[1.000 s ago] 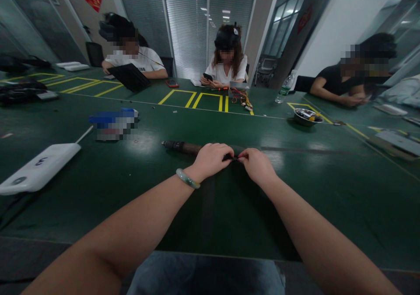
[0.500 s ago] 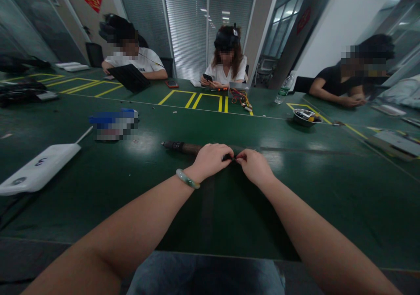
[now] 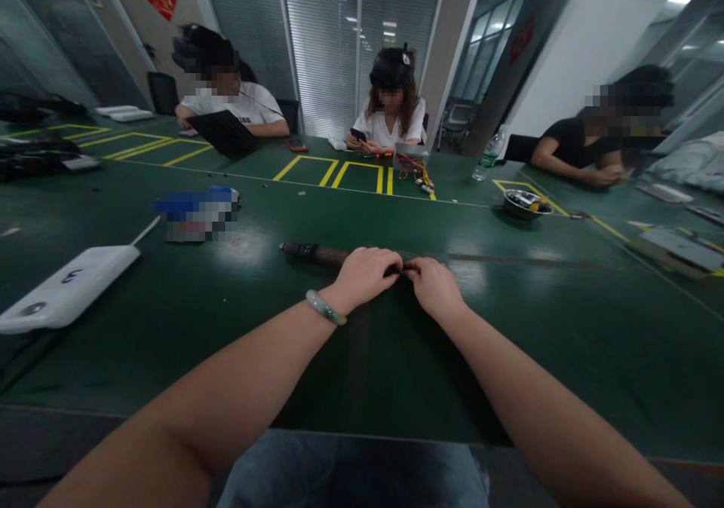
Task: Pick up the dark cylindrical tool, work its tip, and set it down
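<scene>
On the green table (image 3: 271,342) in front of me, both hands meet over a small dark piece (image 3: 391,270). My left hand (image 3: 367,274), with a green bangle (image 3: 325,307) at the wrist, is closed on this piece; its kind is too small to make out. Fingertips of my right hand (image 3: 435,286) pinch at its right end, almost touching the left fingers. What the right fingers hold is mostly hidden. Just beyond my left hand lies a long dark tool with a chuck-like tip (image 3: 299,250), perhaps an electric screwdriver, pointing left.
A white power bank-like box (image 3: 68,286) with a cable lies at left, near a blurred blue and white packet (image 3: 197,214). Farther off are a metal bowl (image 3: 526,205) of small parts, a water bottle (image 3: 489,155) and coloured wires (image 3: 415,172). Three people sit across the table.
My right hand has shifted slightly left, closer to the left fingers. The left hand stays nearly where it was, and the tool lies still.
</scene>
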`<state>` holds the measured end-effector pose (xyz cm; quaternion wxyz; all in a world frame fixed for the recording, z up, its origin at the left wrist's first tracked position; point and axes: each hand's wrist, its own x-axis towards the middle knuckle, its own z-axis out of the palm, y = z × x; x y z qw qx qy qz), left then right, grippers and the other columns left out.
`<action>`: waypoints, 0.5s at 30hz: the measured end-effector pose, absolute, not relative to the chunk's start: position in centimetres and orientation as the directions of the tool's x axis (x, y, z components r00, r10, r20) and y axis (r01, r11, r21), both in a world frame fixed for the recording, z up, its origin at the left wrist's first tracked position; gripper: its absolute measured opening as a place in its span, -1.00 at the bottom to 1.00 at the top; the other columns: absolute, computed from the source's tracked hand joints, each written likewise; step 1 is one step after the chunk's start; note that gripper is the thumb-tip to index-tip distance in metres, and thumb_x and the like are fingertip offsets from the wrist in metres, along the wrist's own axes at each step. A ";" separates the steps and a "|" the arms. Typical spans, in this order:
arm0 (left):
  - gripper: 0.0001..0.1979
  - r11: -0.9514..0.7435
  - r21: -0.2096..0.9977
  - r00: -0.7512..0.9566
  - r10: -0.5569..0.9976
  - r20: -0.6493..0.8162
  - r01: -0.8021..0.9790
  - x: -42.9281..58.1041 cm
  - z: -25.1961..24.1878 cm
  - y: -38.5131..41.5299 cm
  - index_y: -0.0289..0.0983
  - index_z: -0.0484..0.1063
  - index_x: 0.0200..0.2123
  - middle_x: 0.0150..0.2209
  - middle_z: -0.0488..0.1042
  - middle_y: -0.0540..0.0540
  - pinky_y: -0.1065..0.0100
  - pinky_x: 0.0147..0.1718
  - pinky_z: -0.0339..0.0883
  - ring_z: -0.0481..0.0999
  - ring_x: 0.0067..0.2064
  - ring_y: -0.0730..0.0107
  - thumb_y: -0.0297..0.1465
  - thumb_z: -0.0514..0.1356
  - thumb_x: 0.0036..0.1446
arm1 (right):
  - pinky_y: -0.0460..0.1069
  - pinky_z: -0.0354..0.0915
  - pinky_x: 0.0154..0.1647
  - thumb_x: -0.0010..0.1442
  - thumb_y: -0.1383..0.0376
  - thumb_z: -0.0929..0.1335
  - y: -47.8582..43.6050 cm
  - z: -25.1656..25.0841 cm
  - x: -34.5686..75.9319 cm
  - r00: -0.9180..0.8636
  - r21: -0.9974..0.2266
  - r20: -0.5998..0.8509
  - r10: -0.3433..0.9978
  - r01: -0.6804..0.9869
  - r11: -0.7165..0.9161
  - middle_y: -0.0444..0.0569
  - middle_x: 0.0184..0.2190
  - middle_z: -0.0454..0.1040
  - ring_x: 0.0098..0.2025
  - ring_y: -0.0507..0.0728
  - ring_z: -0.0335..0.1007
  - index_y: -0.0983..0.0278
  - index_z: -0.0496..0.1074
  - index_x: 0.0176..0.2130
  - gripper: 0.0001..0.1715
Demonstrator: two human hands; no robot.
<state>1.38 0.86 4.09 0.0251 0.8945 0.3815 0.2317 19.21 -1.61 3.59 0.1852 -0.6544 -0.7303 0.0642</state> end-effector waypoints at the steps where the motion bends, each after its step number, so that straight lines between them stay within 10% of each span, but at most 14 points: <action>1: -0.88 -0.708 0.217 0.602 0.693 0.397 0.672 1.4 4.1 0.9 -0.13 0.44 -0.18 -0.16 0.51 0.02 0.22 -0.16 0.25 0.46 -0.14 0.27 -0.31 0.18 0.20 | -0.03 0.20 -0.07 0.27 0.32 0.29 -1.5 3.6 19.2 -0.086 -0.324 0.181 0.980 0.935 0.142 -0.01 -0.14 0.49 -0.11 0.12 0.39 0.24 0.48 -0.08 -0.75; 10: -0.74 -0.704 0.208 0.593 0.693 0.410 0.679 1.3 4.0 0.8 -0.13 0.34 -0.06 -0.12 0.50 0.00 0.19 -0.12 0.27 0.47 -0.09 0.22 -0.31 0.22 0.17 | -0.01 0.25 -0.14 0.25 0.25 0.30 -0.9 3.4 19.6 -0.064 -0.321 0.133 0.989 0.941 0.104 -0.05 -0.18 0.53 -0.15 0.15 0.43 0.18 0.52 -0.12 -0.75; 15: -0.65 -0.757 0.199 0.624 0.634 0.457 0.622 0.7 4.1 0.7 -0.17 0.31 0.02 0.01 0.44 -0.04 0.07 0.22 0.03 0.38 0.08 0.26 -0.33 0.23 0.16 | 0.02 0.26 -0.09 0.25 0.27 0.29 -0.9 3.5 19.1 -0.074 -0.255 0.133 0.988 0.961 0.106 0.01 -0.18 0.53 -0.14 0.18 0.43 0.23 0.52 -0.12 -0.74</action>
